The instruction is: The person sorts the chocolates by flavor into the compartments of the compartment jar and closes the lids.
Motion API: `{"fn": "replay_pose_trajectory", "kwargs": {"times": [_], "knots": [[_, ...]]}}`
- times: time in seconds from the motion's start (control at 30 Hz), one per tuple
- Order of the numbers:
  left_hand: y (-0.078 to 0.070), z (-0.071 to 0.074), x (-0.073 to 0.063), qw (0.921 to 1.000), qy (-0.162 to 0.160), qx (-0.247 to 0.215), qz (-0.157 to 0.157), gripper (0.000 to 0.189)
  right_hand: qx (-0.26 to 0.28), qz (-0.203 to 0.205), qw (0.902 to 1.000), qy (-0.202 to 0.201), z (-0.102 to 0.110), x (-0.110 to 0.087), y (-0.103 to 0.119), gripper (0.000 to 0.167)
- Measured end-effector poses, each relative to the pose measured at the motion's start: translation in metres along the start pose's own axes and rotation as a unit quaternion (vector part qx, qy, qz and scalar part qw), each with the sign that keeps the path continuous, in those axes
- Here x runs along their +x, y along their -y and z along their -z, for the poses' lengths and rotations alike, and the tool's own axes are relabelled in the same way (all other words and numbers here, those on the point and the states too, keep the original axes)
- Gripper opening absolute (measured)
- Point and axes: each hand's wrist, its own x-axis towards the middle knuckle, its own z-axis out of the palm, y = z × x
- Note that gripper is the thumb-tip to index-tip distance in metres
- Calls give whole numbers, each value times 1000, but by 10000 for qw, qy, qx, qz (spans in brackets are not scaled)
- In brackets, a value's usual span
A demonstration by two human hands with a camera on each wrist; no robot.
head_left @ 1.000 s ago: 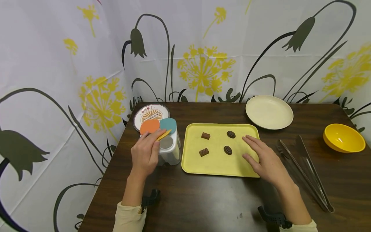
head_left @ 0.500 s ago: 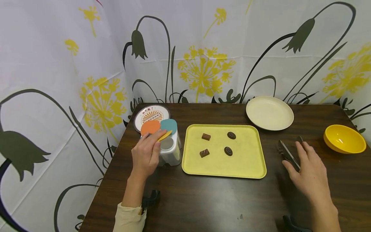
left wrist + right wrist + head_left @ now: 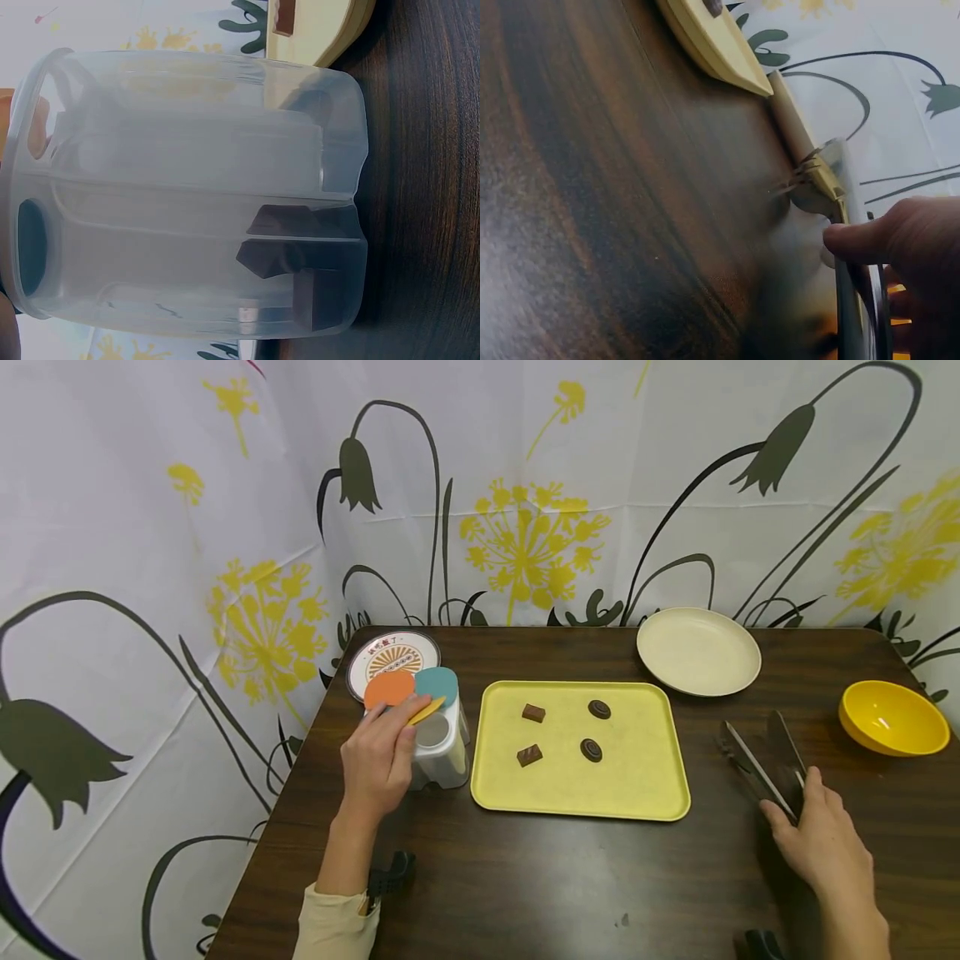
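Note:
My left hand (image 3: 377,756) holds a raised yellow lid (image 3: 427,710) on a clear plastic storage container (image 3: 187,157); the round opening under it shows. Dark brown pieces (image 3: 274,259) lie inside one compartment at the bottom. At the right, my right hand (image 3: 822,843) grips a pair of metal tongs (image 3: 847,300) near the middle, thumb on one arm and fingers on the other. One tip of the tongs is fork-shaped; their arms stand apart. Between the hands lies a yellow tray (image 3: 600,793) carrying several chocolates (image 3: 529,755), some rectangular, some round.
The container's orange lid (image 3: 388,688) and teal lid (image 3: 437,683) are down. Behind it is a patterned plate (image 3: 393,652). A cream plate (image 3: 697,652) stands at the back right, a yellow bowl (image 3: 892,718) at the far right. A printed cloth (image 3: 525,443) hangs behind the table.
My right hand has moved from over the tray's right edge to the tongs and grips them. My left hand has stayed at the raised lid.

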Motion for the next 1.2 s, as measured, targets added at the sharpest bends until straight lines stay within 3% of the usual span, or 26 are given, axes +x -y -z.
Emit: {"fn": "replay_pose_trajectory", "kwargs": {"times": [0.47,0.9,1.2], "knots": [[-1,0,1,10000,-19,29,22,43,15,-175,9993,-331,0,0,-4,93],[-1,-1,0,10000,8,15,59,42,-1,-118,9998,-174,2,-3,-11,87],[-1,-2,0,10000,-30,32,61,41,195,109,9983,-541,3,-6,-9,80]]}}
